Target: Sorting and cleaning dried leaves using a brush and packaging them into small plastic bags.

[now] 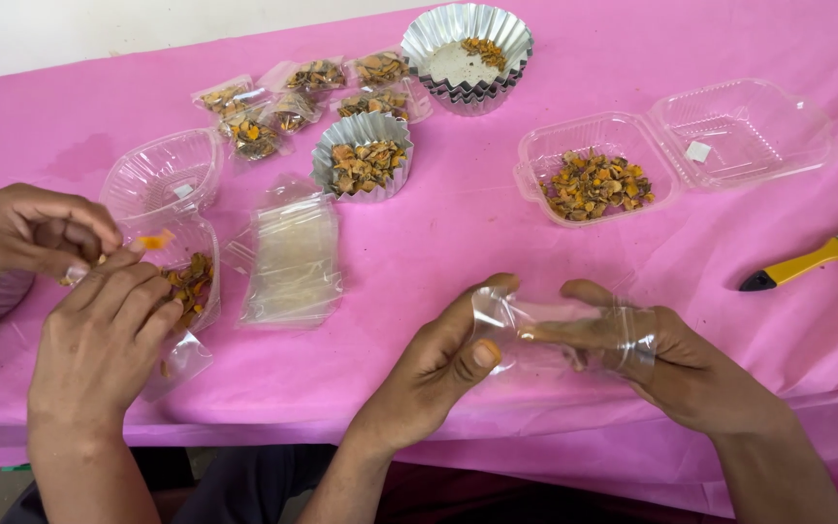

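Pink cloth covers the surface point(458, 243). At lower left a co-worker's hands point(99, 330) pick dried pieces. Lower centre, the left hand point(438, 364) pinches a small clear bag point(560, 335) by its mouth; the right hand point(691, 369) has fingers slid inside. It looks light, limp and slippery, best gripped at the rim.

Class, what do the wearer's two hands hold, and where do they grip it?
A small clear plastic pouch: left hand pinches its left edge; right hand's fingers are pushed inside its opening.
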